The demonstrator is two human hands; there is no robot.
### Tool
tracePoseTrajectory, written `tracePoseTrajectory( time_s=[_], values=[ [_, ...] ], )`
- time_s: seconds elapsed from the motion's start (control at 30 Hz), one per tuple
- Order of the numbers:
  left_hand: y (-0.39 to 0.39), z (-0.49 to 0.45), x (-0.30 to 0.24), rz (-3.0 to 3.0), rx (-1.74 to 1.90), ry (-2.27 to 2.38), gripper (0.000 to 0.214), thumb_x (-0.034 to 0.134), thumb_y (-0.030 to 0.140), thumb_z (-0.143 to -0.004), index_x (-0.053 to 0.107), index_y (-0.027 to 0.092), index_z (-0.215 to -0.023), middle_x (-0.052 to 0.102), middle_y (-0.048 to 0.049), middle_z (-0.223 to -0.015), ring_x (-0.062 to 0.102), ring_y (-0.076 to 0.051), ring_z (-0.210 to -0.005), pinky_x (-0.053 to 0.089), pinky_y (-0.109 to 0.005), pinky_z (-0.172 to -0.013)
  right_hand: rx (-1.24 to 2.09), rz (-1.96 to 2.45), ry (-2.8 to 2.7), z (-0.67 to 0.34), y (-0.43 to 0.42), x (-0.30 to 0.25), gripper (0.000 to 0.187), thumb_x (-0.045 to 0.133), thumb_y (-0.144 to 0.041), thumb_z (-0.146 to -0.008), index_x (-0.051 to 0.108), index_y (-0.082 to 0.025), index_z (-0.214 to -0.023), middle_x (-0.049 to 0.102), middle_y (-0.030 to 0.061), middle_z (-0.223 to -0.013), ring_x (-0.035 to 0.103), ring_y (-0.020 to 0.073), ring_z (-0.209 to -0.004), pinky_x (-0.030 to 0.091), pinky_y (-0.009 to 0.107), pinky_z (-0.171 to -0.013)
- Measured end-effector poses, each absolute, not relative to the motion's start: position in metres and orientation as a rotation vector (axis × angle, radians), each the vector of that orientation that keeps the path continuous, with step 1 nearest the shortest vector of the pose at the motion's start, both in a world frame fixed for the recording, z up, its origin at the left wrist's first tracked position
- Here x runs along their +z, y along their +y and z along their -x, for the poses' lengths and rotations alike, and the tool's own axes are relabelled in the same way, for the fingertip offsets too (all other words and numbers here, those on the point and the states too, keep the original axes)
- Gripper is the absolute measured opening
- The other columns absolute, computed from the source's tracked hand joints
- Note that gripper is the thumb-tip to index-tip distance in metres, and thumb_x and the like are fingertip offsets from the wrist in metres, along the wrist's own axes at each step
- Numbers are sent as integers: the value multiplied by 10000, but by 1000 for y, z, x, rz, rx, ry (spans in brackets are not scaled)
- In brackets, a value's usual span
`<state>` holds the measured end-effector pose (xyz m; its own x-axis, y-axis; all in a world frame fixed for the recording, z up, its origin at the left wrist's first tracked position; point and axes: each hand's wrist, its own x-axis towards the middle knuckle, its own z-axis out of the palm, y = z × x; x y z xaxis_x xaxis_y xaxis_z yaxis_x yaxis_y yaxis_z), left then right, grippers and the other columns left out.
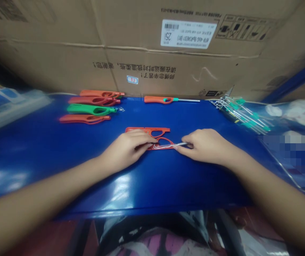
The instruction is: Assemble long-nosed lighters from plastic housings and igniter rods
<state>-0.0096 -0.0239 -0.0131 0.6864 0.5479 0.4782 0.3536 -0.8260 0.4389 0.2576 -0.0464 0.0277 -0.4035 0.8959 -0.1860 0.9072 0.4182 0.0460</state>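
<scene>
Near the table's middle, an orange lighter shell half (168, 139) lies below a second orange shell half (161, 129). My left hand (128, 149) covers the left parts of both, its thumb and forefinger closed at the lower shell's handle. Thin white wires (164, 146) run along this lower shell toward my right hand. My right hand (204, 145) pinches a thin grey metal piece (181, 144) at the shell's right end; its exact kind is unclear. What lies under the left palm is hidden.
Several orange lighter bodies (84, 119) and a green one (88, 108) lie at back left. An assembled orange lighter (157, 100) lies at the back. Metal lighter tubes with teal parts (248, 113) are piled at right. A cardboard box (75, 60) stands behind the blue table (88, 192).
</scene>
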Motion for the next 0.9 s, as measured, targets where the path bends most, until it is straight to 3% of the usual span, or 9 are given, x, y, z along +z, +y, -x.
tracePoseTrajectory(
  time_s=[0.27, 0.47, 0.63, 0.9],
  values=[
    [-21, 10, -17, -2554, 901, 718, 182, 607, 150, -956, 735, 188, -1079, 783, -50, -1043, 739, -179, -959, 579, -314, -901, -78, -1478, 2553, -259, -48, 27, 435, 319, -350, -1042, 636, -194, -787, 723, 82, -793, 623, 204, -678, 221, 302, -555],
    [-19, 9, -17, -2535, 896, 707, 186, 614, 152, -955, 736, 186, -1091, 783, -46, -1058, 741, -170, -974, 573, -294, -908, -203, -1623, 2545, -262, -47, 28, 201, 422, -365, -1007, 550, -220, -951, 674, 32, -759, 531, 173, -583, 211, 290, -526],
    [-17, 11, -17, -2515, 853, 708, 173, 611, 175, -964, 741, 191, -1077, 782, -44, -1061, 739, -172, -978, 570, -287, -905, -467, -1753, 2607, -266, -41, 26, 202, 534, -346, -956, 498, -223, -800, 660, 10, -823, 529, 160, -686, 286, 273, -573],
    [-14, 11, -21, -2509, 839, 693, 178, 610, 172, -961, 734, 199, -1085, 781, -34, -1055, 737, -172, -976, 571, -285, -890, -785, -1814, 2749, -276, -27, 17, 233, 635, -376, -890, 595, -205, -736, 656, 24, -802, 563, 172, -747, 385, 297, -688]
  ],
)
